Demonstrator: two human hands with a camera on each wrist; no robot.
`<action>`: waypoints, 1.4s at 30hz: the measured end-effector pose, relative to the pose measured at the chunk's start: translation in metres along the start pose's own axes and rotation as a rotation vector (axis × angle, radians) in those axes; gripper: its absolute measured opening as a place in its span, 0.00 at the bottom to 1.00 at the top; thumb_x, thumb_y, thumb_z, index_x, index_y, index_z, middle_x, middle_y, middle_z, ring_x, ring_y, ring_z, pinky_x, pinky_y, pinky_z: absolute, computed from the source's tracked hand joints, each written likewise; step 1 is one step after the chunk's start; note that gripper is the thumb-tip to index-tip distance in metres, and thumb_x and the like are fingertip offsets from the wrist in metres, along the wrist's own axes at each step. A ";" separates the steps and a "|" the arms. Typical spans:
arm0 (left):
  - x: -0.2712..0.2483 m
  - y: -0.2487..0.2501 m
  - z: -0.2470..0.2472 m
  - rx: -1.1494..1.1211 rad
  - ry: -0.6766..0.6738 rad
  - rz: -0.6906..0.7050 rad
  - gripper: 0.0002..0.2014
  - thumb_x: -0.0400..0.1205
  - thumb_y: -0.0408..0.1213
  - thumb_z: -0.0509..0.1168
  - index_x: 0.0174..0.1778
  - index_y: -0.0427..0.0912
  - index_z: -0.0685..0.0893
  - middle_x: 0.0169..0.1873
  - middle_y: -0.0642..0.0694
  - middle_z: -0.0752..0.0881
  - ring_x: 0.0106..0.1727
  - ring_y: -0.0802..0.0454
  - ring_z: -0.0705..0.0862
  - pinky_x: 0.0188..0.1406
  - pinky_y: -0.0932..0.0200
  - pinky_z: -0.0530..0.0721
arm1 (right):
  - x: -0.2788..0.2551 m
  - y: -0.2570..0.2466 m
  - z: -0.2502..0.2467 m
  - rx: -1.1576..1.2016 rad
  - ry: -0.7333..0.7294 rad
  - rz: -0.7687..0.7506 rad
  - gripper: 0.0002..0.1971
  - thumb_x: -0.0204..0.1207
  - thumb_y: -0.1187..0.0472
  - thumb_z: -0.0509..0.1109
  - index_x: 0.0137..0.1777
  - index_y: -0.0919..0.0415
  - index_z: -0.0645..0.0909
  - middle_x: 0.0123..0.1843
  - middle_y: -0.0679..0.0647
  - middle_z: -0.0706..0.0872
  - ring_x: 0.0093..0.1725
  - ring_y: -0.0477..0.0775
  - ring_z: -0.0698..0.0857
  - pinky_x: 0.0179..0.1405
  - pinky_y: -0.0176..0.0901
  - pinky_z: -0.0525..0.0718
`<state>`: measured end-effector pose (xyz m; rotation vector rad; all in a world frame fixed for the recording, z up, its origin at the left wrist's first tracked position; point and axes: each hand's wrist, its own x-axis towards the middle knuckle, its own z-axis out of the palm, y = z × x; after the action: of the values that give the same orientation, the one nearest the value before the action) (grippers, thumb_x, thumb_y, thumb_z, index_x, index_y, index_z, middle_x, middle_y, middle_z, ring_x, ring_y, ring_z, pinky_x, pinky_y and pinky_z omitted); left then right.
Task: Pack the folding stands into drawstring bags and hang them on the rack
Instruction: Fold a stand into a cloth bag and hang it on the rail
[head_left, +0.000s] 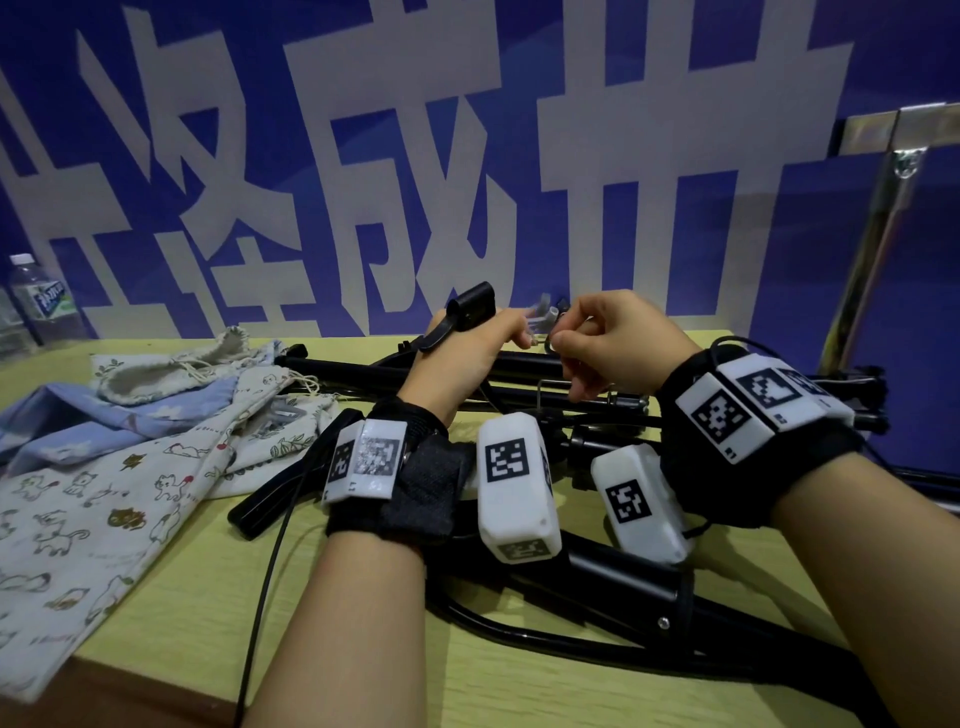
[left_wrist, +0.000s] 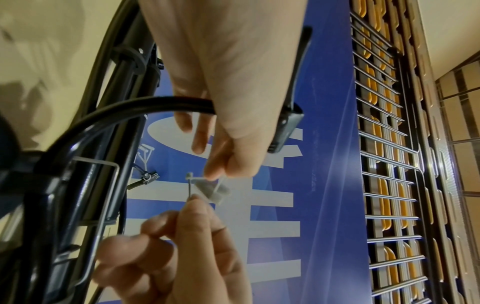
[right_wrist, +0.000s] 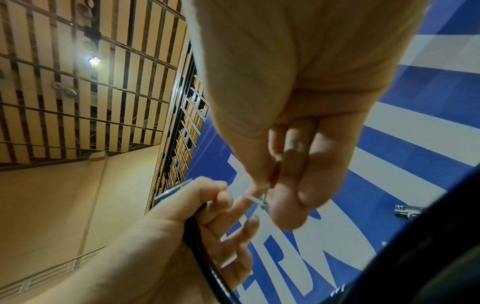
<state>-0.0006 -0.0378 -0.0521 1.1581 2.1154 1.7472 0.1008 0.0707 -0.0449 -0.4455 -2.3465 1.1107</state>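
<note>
Bottle (head_left: 39, 301): stood at the desk's (head_left: 218, 587) far left edge
Drawstring bags (head_left: 156, 431): heaped flat on the left of the desk; printed and blue cloth is seen
Left hand (head_left: 467, 348): raised; a small grey clip (left_wrist: 210, 188) is pinched in its fingers (left_wrist: 215, 164)
Right hand (head_left: 618, 338): a thin metal pin (left_wrist: 190, 188) at that clip is pinched
Folding stands (head_left: 597, 395): laid black and folded on the desk beneath both hands

Sports hall: tiered seats (left_wrist: 389, 185), banner (head_left: 519, 156).

Head camera looks forward and down over the surface (head_left: 171, 613); both wrist cameras, close under the palms, face upward, sharing the blue banner (left_wrist: 324, 144).
</note>
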 end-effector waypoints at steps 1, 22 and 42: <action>0.000 -0.001 0.000 0.007 0.007 -0.010 0.07 0.62 0.49 0.66 0.25 0.50 0.83 0.46 0.51 0.89 0.56 0.52 0.82 0.59 0.48 0.76 | 0.000 0.001 0.000 -0.008 0.009 0.003 0.05 0.81 0.65 0.63 0.43 0.60 0.76 0.28 0.54 0.84 0.21 0.44 0.84 0.23 0.33 0.84; 0.004 -0.003 0.003 0.019 0.016 0.001 0.15 0.73 0.43 0.63 0.19 0.52 0.81 0.33 0.64 0.88 0.52 0.57 0.82 0.60 0.49 0.74 | 0.002 0.002 -0.001 0.030 0.076 -0.010 0.07 0.79 0.63 0.67 0.39 0.58 0.75 0.30 0.54 0.85 0.24 0.48 0.85 0.25 0.36 0.84; 0.009 -0.007 0.007 -0.056 0.027 -0.068 0.14 0.66 0.46 0.62 0.13 0.50 0.74 0.27 0.55 0.85 0.42 0.54 0.81 0.53 0.52 0.74 | -0.005 -0.002 -0.003 0.345 -0.126 0.180 0.11 0.85 0.65 0.55 0.54 0.67 0.79 0.42 0.61 0.88 0.31 0.55 0.85 0.31 0.41 0.86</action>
<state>-0.0062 -0.0269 -0.0577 1.0416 2.0809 1.7895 0.1061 0.0689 -0.0434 -0.4764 -2.1873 1.6366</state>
